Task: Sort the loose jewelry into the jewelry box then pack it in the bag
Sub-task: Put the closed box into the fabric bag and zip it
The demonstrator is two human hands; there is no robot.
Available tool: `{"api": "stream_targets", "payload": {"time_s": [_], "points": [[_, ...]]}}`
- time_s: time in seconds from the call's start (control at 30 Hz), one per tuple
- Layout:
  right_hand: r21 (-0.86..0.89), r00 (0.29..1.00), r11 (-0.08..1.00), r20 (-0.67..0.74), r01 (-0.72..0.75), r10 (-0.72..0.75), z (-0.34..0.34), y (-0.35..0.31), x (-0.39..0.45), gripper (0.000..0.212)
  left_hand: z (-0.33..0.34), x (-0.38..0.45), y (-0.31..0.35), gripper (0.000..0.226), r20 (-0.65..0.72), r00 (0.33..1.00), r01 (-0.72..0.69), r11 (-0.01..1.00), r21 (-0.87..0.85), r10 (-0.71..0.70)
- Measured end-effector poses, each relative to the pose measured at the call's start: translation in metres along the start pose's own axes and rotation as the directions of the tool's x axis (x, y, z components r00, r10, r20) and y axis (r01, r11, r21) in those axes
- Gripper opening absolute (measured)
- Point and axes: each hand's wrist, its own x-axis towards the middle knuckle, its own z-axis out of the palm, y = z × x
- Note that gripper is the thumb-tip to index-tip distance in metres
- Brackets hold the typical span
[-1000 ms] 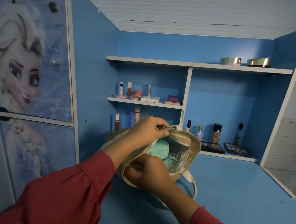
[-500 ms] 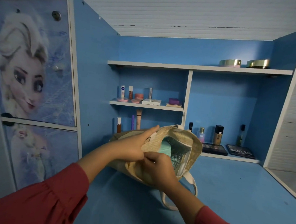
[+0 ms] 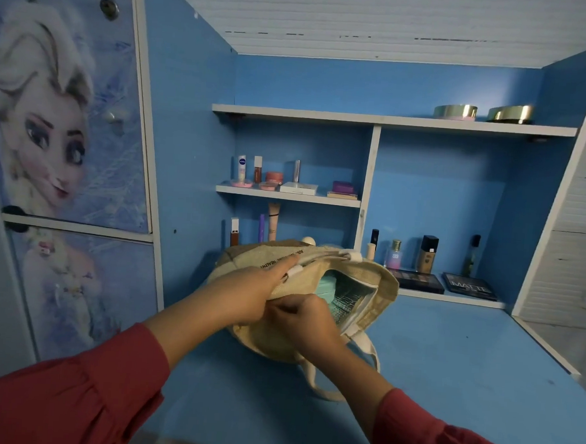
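A beige jute bag [image 3: 382, 289] lies on its side on the blue desk [image 3: 464, 369], its mouth facing right. Inside it shows part of the mint-green jewelry box [image 3: 325, 287], next to a silvery lining. My left hand [image 3: 246, 292] lies on the bag's upper side with fingers stretched toward the rim, its thumb tucked under by the edge. My right hand [image 3: 308, 320] is curled at the lower rim of the opening and pinches the bag's edge. A cream handle [image 3: 322, 388] trails toward me below the bag.
Cosmetics stand on the small shelf [image 3: 286, 195] and along the back of the desk, with two eyeshadow palettes [image 3: 469, 286] at the right. Two gold tins [image 3: 481, 113] sit on the top shelf. A cupboard door with a cartoon picture [image 3: 61, 122] stands at the left.
My left hand has let go of the upper rim and flattened onto the bag's side. The bag's mouth has narrowed, hiding more of the green box. My right hand stays at the lower rim.
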Motion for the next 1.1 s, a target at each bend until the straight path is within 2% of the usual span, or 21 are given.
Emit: {"api": "stream_targets", "payload": {"time_s": [0.13, 0.2, 0.37, 0.43, 0.47, 0.53, 0.63, 0.73, 0.87, 1.0, 1.1], "points": [[0.025, 1.000, 0.999, -0.015, -0.025, 0.025, 0.015, 0.005, -0.008, 0.018, 0.020, -0.005, -0.008, 0.091, -0.100, 0.995, -0.009, 0.999, 0.040, 0.013], [0.055, 0.999, 0.998, -0.039, -0.029, 0.031, 0.020, 0.008, -0.011, 0.020, 0.027, -0.006, -0.013, 0.089, -0.089, 0.996, -0.003, 0.998, 0.060, 0.009], [0.003, 0.989, 0.999, -0.143, 0.032, -0.031, 0.018, 0.013, -0.019, 0.018, 0.027, -0.004, -0.015, 0.089, -0.017, 0.999, 0.043, 0.994, 0.102, -0.041], [0.005, 0.978, 1.000, -0.208, 0.015, -0.014, 0.006, 0.020, -0.020, 0.016, 0.027, -0.004, -0.020, 0.089, -0.028, 0.999, 0.043, 0.995, 0.091, -0.041], [-0.056, 0.969, 0.998, -0.247, 0.011, -0.024, -0.002, 0.026, -0.020, 0.015, 0.028, -0.004, -0.023, 0.090, -0.049, 0.998, 0.036, 0.995, 0.088, -0.032], [-0.169, 0.951, 0.985, -0.309, -0.045, -0.009, -0.021, 0.040, -0.020, 0.013, 0.032, -0.006, -0.029, 0.094, -0.100, 0.995, 0.018, 0.996, 0.092, -0.009], [-0.238, 0.910, 0.966, -0.414, -0.099, -0.009, -0.044, 0.057, -0.022, 0.006, 0.035, -0.008, -0.028, 0.097, -0.118, 0.993, 0.010, 0.992, 0.124, 0.005], [-0.219, 0.876, 0.959, -0.478, -0.181, 0.056, -0.055, 0.072, -0.020, 0.002, 0.036, -0.009, -0.025, 0.097, -0.109, 0.994, 0.015, 0.991, 0.130, 0.000], [-0.236, 0.840, 0.937, -0.534, -0.259, 0.098, -0.071, 0.092, -0.018, 0.016, 0.035, -0.012, -0.022, 0.086, -0.103, 0.995, 0.002, 0.990, 0.144, 0.013], [-0.180, 0.777, 0.898, -0.585, -0.401, 0.230, -0.094, 0.108, -0.015, 0.017, 0.035, -0.013, -0.021, 0.074, -0.084, 0.996, -0.012, 0.991, 0.133, 0.023], [-0.179, 0.758, 0.854, -0.572, -0.488, 0.313, -0.105, 0.115, -0.012, 0.018, 0.036, -0.015, -0.016, 0.078, -0.074, 0.997, -0.020, 0.990, 0.140, 0.031]]}}
